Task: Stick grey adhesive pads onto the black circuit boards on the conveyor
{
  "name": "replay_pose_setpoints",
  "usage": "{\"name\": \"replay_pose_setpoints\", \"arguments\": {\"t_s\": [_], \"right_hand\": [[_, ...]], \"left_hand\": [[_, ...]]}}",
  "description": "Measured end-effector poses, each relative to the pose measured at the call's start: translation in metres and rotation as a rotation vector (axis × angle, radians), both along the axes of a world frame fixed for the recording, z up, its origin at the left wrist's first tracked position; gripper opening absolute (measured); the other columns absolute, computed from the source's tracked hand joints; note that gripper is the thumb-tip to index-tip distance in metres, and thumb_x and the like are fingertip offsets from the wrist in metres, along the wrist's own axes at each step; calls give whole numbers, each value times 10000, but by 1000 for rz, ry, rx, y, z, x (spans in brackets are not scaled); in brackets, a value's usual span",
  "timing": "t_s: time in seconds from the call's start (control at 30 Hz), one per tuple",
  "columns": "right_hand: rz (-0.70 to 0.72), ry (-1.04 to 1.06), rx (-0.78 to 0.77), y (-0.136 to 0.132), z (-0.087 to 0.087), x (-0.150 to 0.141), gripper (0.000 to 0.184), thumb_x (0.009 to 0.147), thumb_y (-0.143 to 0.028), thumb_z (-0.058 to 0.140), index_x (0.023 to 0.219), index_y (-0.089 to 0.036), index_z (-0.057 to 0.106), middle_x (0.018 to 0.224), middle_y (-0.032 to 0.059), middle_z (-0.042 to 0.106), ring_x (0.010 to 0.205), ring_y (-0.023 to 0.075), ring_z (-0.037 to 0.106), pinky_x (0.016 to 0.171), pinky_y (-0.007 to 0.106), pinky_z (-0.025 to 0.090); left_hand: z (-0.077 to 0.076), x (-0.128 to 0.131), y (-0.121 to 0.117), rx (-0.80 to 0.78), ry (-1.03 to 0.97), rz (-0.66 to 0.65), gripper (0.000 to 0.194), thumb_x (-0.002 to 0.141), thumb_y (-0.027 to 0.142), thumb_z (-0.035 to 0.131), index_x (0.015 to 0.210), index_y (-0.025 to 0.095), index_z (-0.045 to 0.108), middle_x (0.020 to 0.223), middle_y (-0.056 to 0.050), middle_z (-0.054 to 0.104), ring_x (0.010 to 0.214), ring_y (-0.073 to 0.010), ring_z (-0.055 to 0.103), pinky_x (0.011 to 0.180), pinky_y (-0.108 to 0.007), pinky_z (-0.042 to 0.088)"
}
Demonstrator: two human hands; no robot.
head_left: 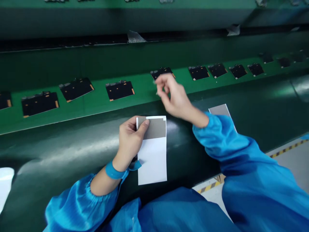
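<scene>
Head view showed the left hand (131, 137) pinching the white-and-grey sheet (152, 161), long axis toward the body, the curled right hand (175, 98), grip unclear, above and right, nearer a black panel (159, 72).

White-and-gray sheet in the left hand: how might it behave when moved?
The white-and-gray sheet looks thin, so it is probably light. Its lower end may flex, since the left hand pinches it near the top. Being flat, it likely won't roll.

Boards (120, 91) lie on the belt (143, 95) beyond the sheet (152, 161), more perhaps far right
</scene>
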State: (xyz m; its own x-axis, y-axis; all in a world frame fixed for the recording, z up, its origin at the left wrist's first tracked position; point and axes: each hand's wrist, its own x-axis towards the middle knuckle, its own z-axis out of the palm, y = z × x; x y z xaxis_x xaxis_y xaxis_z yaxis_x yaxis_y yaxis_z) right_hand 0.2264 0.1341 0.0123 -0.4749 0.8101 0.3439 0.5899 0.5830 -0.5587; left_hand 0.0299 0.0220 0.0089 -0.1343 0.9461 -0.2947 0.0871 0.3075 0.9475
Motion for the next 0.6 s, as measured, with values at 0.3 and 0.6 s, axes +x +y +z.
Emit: {"name": "replay_pose_setpoints", "arguments": {"t_s": [0.3, 0.6], "right_hand": [[188, -215, -281, 108, -16, 44, 283, 1013, -168, 508, 1296, -175, 492, 970, 35, 659, 926, 201, 624, 914, 380, 483], [171, -210, -278, 106, -19, 55, 336, 957, -145, 532, 1288, -189, 494, 940, 28, 655, 905, 210, 598, 930, 396, 473]], "left_hand": [[-5, -4, 0, -28, -20, -39, 304, 802, 465, 820, 784, 175, 729, 714, -22, 651, 647, -155, 546, 577, -249, 413], [-2, -3, -1, -50, 8, -37, 319, 813, 492, 827, 810, 181, 755, 741, -31, 689, 659, -168, 572, 581, -261, 430]]}}
